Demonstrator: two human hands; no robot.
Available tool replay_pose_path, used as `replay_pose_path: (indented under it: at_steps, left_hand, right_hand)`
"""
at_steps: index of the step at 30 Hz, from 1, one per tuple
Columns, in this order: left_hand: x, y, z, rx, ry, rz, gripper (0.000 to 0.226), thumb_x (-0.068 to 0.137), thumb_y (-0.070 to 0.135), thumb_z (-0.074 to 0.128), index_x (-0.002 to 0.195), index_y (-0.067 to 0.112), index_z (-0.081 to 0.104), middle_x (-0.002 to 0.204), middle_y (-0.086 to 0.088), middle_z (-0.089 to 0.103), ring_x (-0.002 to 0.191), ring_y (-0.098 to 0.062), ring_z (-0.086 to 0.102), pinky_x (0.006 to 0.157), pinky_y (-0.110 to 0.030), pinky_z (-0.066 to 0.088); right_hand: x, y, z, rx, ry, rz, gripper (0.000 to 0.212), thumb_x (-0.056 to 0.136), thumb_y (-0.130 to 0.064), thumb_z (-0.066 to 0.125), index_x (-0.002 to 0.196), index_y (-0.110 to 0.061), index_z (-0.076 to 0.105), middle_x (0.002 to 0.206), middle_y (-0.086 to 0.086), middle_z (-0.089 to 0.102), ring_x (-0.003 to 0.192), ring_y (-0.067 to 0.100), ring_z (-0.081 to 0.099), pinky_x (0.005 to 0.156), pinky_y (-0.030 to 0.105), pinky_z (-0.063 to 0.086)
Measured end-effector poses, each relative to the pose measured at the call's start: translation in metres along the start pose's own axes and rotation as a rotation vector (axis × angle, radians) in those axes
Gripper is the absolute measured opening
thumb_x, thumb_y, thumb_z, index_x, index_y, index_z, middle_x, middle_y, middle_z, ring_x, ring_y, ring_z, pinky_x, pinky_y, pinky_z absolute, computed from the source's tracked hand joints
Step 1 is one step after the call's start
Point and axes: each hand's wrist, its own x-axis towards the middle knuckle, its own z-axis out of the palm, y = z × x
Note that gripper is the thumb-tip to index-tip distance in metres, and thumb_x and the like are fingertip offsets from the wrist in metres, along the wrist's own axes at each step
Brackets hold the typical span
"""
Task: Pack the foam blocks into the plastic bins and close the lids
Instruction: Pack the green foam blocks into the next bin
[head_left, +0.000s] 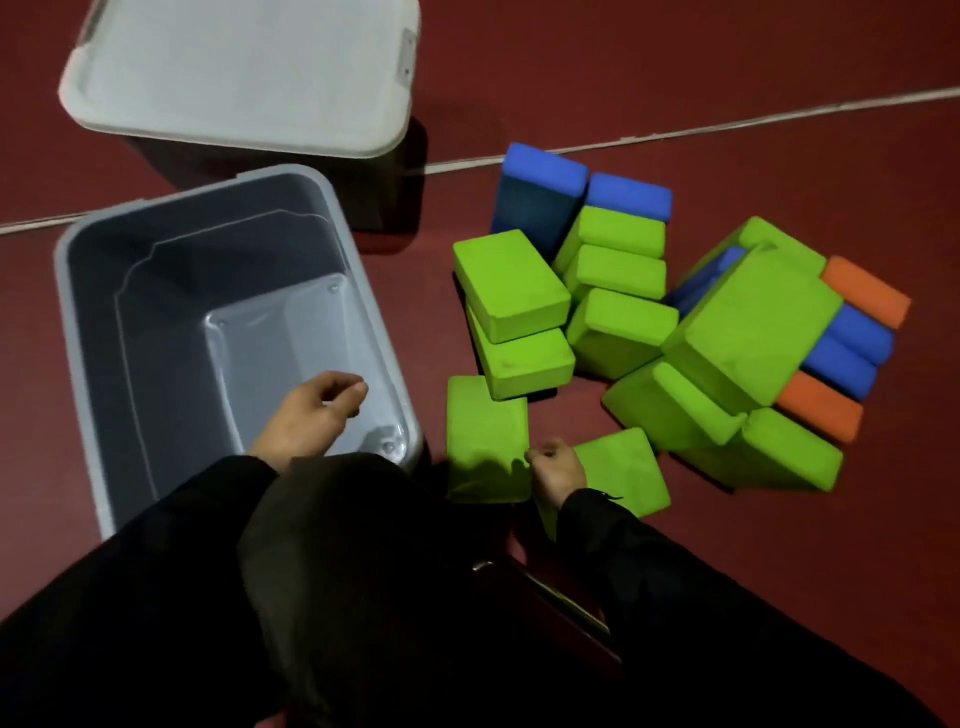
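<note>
An open grey plastic bin (98, 332) stands on the floor at the left, with nothing in it. My left hand (311, 410) hovers over its near right corner, fingers loosely curled and holding nothing. A pile of foam blocks lies to the right: several green blocks (753, 332), blue blocks (540, 171) and orange blocks (867, 291). My right hand (556, 467) is curled at the right edge of the nearest green foam block (485, 436) and seems to pinch it. Another green block (623, 467) lies partly under that hand.
A second dark bin with its pale grey lid (244, 67) on stands behind the open bin. A white line (727, 122) runs across the dark red floor. My dark sleeves and knee fill the lower frame, with a dark flat object (540, 592) beside them.
</note>
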Motion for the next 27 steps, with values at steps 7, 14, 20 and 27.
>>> replay_pose_path:
  at_steps: [7, 14, 20, 27]
  left_hand:
    - [-0.001, 0.117, -0.004, 0.321, -0.141, 0.216, 0.033, 0.102, 0.037, 0.055, 0.129, 0.019, 0.060, 0.119, 0.000, 0.064, 0.111, -0.017, 0.060, 0.102, -0.038, 0.047]
    - [0.028, 0.146, 0.137, 0.163, -0.137, 0.246, 0.028, 0.099, 0.031, 0.061, 0.116, 0.009, 0.066, 0.094, -0.005, 0.068, 0.085, -0.021, 0.062, 0.076, -0.029, 0.046]
    - [0.003, 0.120, 0.215, 0.062, -0.299, 0.174, 0.029, 0.100, 0.026, 0.062, 0.118, 0.003, 0.063, 0.089, -0.004, 0.062, 0.074, -0.013, 0.055, 0.061, -0.017, 0.043]
    - [-0.010, 0.114, 0.209, 0.227, -0.276, 0.201, 0.032, 0.098, 0.034, 0.061, 0.123, 0.014, 0.064, 0.111, 0.000, 0.068, 0.098, -0.016, 0.063, 0.087, -0.024, 0.044]
  right_hand:
    - [-0.004, 0.037, -0.042, 0.239, 0.106, 0.086, 0.010, 0.096, -0.012, 0.063, 0.105, -0.009, 0.067, 0.110, 0.012, 0.068, 0.115, 0.033, 0.063, 0.099, 0.032, 0.045]
    - [-0.024, -0.003, -0.106, 0.375, 0.457, -0.123, 0.023, 0.095, -0.016, 0.058, 0.115, -0.011, 0.069, 0.108, 0.011, 0.071, 0.103, 0.030, 0.065, 0.088, 0.036, 0.051]
    - [-0.023, -0.019, -0.190, 0.391, 1.012, -0.252, 0.070, 0.084, -0.046, 0.072, 0.141, -0.014, 0.049, 0.134, 0.014, 0.052, 0.127, 0.031, 0.049, 0.107, 0.043, 0.040]
    - [0.038, 0.001, -0.242, 0.562, 0.549, 0.264, 0.104, 0.080, -0.075, 0.065, 0.149, 0.000, 0.041, 0.149, 0.023, 0.049, 0.134, 0.039, 0.050, 0.113, 0.043, 0.038]
